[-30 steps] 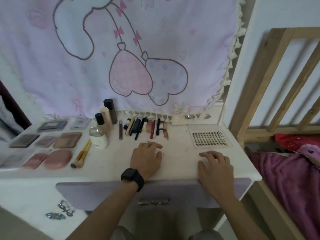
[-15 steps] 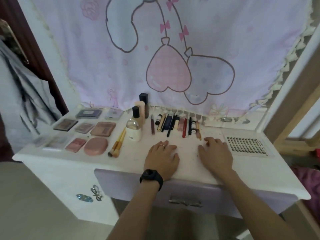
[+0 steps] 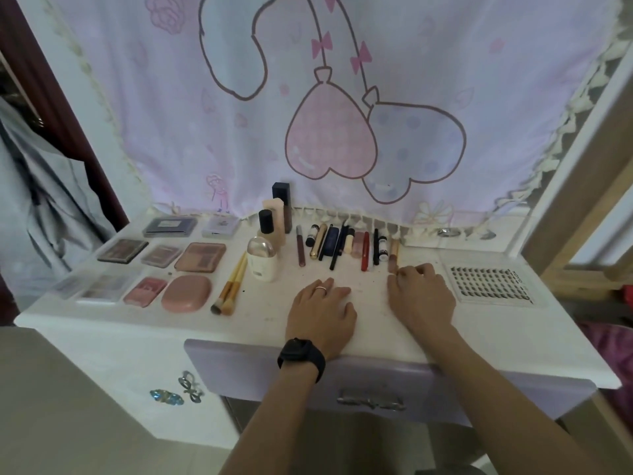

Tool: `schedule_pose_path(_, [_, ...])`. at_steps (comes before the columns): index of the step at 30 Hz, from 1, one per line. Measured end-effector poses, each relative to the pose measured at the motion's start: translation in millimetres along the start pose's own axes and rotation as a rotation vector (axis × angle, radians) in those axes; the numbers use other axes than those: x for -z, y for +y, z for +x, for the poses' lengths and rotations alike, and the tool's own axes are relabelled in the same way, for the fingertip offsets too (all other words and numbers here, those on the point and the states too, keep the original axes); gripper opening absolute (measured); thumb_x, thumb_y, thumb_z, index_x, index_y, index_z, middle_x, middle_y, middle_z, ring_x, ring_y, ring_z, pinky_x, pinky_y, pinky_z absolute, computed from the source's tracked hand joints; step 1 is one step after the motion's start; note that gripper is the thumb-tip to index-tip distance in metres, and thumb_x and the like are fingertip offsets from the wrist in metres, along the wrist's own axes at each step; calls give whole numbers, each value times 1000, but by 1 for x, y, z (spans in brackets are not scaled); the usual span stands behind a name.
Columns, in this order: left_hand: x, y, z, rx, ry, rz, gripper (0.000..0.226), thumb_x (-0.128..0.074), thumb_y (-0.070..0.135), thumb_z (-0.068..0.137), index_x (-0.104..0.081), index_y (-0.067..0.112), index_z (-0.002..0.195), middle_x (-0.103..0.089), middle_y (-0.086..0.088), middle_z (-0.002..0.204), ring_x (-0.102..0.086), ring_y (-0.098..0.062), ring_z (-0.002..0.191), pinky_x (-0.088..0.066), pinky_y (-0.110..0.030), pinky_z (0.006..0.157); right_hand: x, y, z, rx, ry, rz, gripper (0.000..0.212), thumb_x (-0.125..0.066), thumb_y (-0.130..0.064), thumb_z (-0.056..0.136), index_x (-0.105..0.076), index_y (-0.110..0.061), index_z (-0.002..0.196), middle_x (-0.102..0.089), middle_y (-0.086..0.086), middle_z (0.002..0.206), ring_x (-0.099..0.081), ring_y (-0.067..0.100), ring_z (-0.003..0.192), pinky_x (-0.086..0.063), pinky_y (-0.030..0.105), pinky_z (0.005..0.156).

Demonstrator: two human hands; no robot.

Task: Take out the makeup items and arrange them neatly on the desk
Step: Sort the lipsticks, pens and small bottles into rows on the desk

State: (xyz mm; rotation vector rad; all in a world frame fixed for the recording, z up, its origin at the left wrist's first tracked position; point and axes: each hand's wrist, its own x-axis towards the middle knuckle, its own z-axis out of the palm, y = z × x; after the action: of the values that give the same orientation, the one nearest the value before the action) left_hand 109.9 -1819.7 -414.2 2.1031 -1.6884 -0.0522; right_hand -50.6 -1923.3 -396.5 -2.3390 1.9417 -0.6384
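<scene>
Over the last second my right hand (image 3: 423,298) has slid in from the front edge of the white painted desk (image 3: 513,337). Its curled fingertips now sit at the lower end of the slim pink-and-tan tube (image 3: 394,253) closing the row of pens and lipsticks (image 3: 339,243); whether they pinch it I cannot tell. My left hand (image 3: 320,311) lies flat and relaxed, holding nothing. With the brown and pink palettes (image 3: 200,257) and clear lash tray (image 3: 489,286) already laid out, I judge this a last straightening

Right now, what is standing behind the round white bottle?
A black-capped bottle, then a peach tube and a tall dark bottle by the curtain. The white bottle hides the black-capped one's base.
</scene>
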Motion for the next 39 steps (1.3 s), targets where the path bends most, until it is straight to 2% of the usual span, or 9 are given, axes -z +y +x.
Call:
schedule_pose_path(5, [1, 1, 0, 15, 0, -11, 48, -38, 44, 95, -53, 33, 140, -46, 0, 152, -35, -16, 143, -25, -35, 120, 9, -4, 11, -33, -35, -10, 44, -37, -51, 100, -63, -16, 94, -54, 5, 100, -51, 26, 73, -39, 33, 63])
schedule_pose_path(9, [2, 2, 0, 23, 3, -16, 49, -37, 45, 94, -54, 33, 139, -46, 1, 151, -35, -17, 142, -26, -35, 119, 17, -5, 27, -65, -119, -41, 27, -46, -35, 98, -62, -14, 105, -58, 9, 110, -59, 34, 99, -39, 37, 75])
schedule_pose_path(13, [2, 3, -1, 29, 2, -11, 51, -36, 45, 93, -54, 34, 138, -47, 2, 151, -35, -17, 142, -27, -36, 118, 20, -6, 30, -108, -190, -34, 12, -49, -26, 94, -52, -15, 95, -59, 8, 108, -58, 31, 102, -36, 34, 74])
schedule_pose_path(21, [6, 4, 0, 48, -33, -63, 49, -38, 50, 92, -57, 35, 135, -47, 4, 150, -37, -17, 139, -26, -38, 116, 30, 8, -8, -117, -205, 115, 25, -47, -34, 97, -56, -18, 79, -60, -3, 76, -54, 13, 65, -33, 26, 52])
schedule_pose_path(23, [14, 6, 2, 82, -58, -172, 48, -40, 57, 92, -63, 36, 127, -55, 9, 141, -44, -14, 133, -31, -37, 113, 33, 10, -37, -82, -200, 311, 21, -51, -38, 98, -53, -29, 80, -61, -10, 78, -55, 6, 66, -35, 26, 52])
schedule_pose_path(25, [25, 7, 2, 142, -73, -462, 45, -46, 63, 91, -71, 35, 116, -69, 18, 115, -58, 1, 111, -44, -29, 101, 34, 8, -66, -7, -192, 460, 15, -54, -41, 97, -52, -36, 83, -61, -16, 83, -57, 1, 69, -40, 22, 57])
schedule_pose_path(28, [39, 8, -3, 154, -181, -755, 24, -59, 57, 91, -72, 40, 102, -73, 25, 88, -61, 16, 90, -41, -13, 83, 32, -1, -86, 118, -202, 550, 14, -56, -37, 99, -49, -39, 86, -59, -16, 88, -58, 2, 71, -43, 16, 59])
schedule_pose_path(35, [60, 2, -16, 187, -110, -897, 5, -74, 30, 88, -76, 27, 92, -77, 9, 87, -70, -4, 90, -53, -29, 92, 21, -22, -82, 317, -295, 534, 13, -53, -39, 100, -48, -40, 88, -54, -17, 92, -55, -4, 78, -41, 15, 58])
schedule_pose_path(39, [76, -22, -27, 295, 54, -760, 8, -72, 34, 87, -72, 28, 92, -74, 13, 84, -66, 4, 81, -48, -9, 69, 9, -24, -53, 229, -216, 523, 18, -57, -47, 94, -56, -35, 107, -50, -19, 111, -57, -1, 86, -43, 17, 76])
